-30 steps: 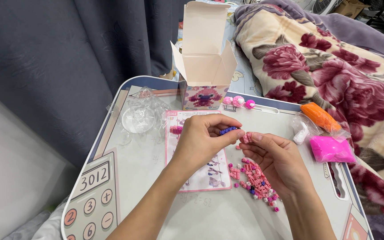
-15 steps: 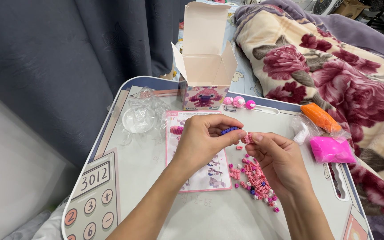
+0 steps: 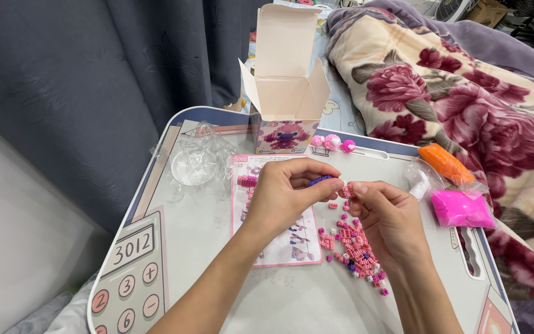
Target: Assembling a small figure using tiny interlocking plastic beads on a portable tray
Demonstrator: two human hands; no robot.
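Head view, looking down on our two hands over a lap-tray worktop (image 3: 217,291). Our left hand (image 3: 282,195) has its fingers closed on a small blue-purple brick piece (image 3: 320,180), pinched between thumb and forefinger near the centre of the worktop. Our right hand (image 3: 385,218), just beside it at 3 o'clock, has its fingers pinched narrowly on a tiny pink brick (image 3: 346,191); the two pieces sit close together, though we cannot tell whether they touch. Beneath the hands lies a printed instruction sheet (image 3: 279,247), and at 5 o'clock from the left hand a loose pile of pink bricks (image 3: 353,247) spreads on the worktop. At 12 o'clock stands an open cardboard box (image 3: 284,99) with its flaps up, and three small pink round pieces (image 3: 332,143) sit just to its right. A crumpled clear plastic bag (image 3: 198,162) lies at 10 o'clock. At 3 o'clock rest an orange bag (image 3: 445,163) and a bright pink bag (image 3: 461,209). A floral blanket (image 3: 465,93) covers the bed at 1 o'clock.
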